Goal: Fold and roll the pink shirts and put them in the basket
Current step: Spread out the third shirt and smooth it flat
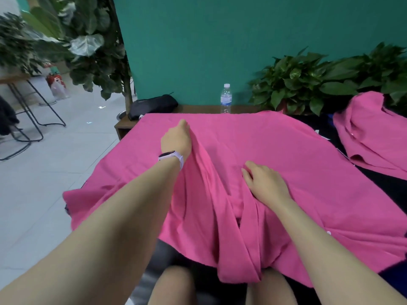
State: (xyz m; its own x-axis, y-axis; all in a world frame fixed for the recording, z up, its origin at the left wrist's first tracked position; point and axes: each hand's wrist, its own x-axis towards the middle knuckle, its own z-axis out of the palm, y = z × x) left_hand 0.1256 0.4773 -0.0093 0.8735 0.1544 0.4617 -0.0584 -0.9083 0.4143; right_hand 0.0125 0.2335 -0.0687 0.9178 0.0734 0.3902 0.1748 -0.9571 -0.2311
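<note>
Pink shirt (pixel 275 155) lay spread over most of the table (pixel 125 125), its left part hanging off the left edge and its near hem drooping over the near edge toward the person's knees. A second pink shirt (pixel 370 137) waited crumpled by the far right corner, just in front of the potted plants (pixel 308 82). No basket was in sight.

Going from the left, the left hand (pixel 176 139), with a pale watch (pixel 171 158) on its wrist, reached toward the far edge and seemed to have a raised ridge of cloth in its curled fingers; the fingertips were hidden under the fold, so I could not be sure how firmly it held. A long pleat ran from that hand back to the near edge. To the right of it the right hand (pixel 264 183) lay flat with fingers straight, holding nothing, pressing the middle of the shirt down.

To my eye this was the first lengthwise fold. It would go best if the flat hand kept the cloth pinned while the other drew the left side across in one even line, smoothing the bunched pleats first so the later roll came out tight. A water bottle (pixel 225 99) and a black pouch (pixel 152 105) stood along the far edge, well clear.
</note>
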